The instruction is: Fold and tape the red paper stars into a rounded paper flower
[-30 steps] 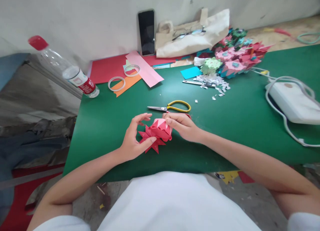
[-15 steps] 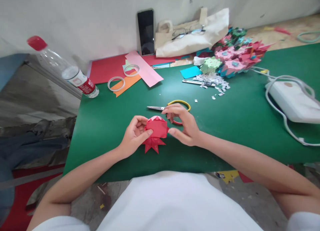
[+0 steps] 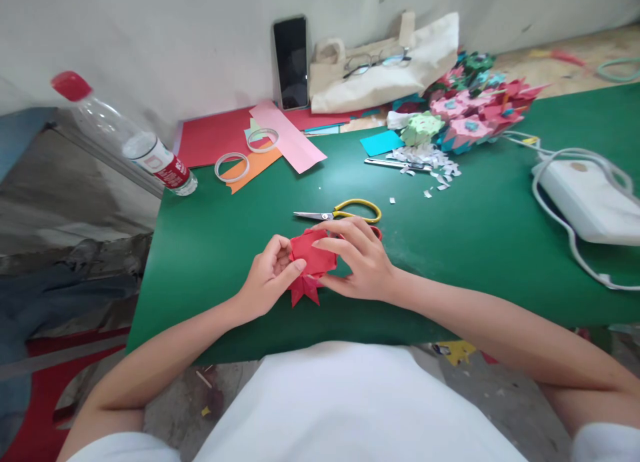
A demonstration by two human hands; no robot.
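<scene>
Between my hands is a red folded-paper piece (image 3: pixel 311 250) with a flat panel on top and pointed tips at its near edge. My left hand (image 3: pixel 267 275) grips its left side, thumb on the panel and fingers curled behind. My right hand (image 3: pixel 357 259) spans its right side, with fingertips over the far edge and panel and the thumb at the near right edge. Just beyond lie scissors (image 3: pixel 345 211) with yellow handles, blades pointing left; my right hand partly covers the nearer handle loop.
Tape rolls (image 3: pixel 232 168) and coloured paper strips (image 3: pixel 290 139) lie at the back left beside a bottle (image 3: pixel 165 165). A phone (image 3: pixel 291 62) leans on the wall. Paper flowers (image 3: pixel 470 125), white scraps (image 3: pixel 425 155) and a cutter knife (image 3: pixel 395 165) lie back right, near a white corded box (image 3: pixel 585 202).
My right hand has moved slightly nearer and left, from beside the red paper piece onto its right side. The white band at the piece's far edge is now covered. My left hand keeps its grip.
</scene>
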